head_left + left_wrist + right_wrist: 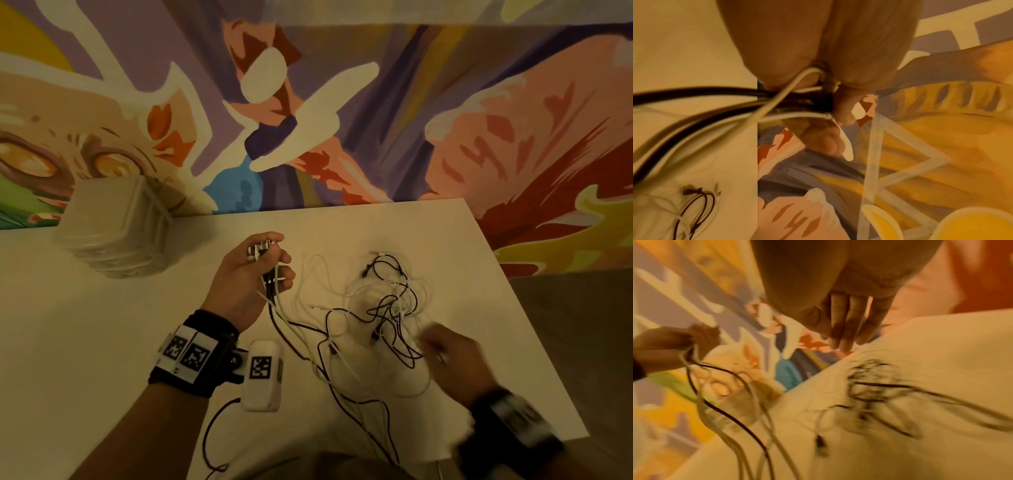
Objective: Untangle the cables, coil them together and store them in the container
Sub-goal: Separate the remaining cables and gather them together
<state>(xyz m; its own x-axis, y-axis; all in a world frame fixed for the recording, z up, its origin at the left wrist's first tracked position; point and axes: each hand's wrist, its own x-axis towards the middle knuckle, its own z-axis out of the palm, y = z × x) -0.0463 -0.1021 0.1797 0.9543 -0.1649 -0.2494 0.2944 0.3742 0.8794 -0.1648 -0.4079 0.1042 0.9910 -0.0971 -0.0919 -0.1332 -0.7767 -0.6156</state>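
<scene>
A tangle of thin black and white cables lies on the white table, right of centre. My left hand is raised over the table and grips a bunch of cable ends, metal plugs sticking out above the fist; the strands trail down from it to the pile. In the left wrist view the fingers curl round the bundle. My right hand, blurred, hovers at the pile's right edge. Its fingers are stretched straight over the tangle and hold nothing.
A clear plastic container with its lid on stands at the table's back left, against the painted wall. The table's right edge runs close to the cable pile. Some cables hang over the near edge.
</scene>
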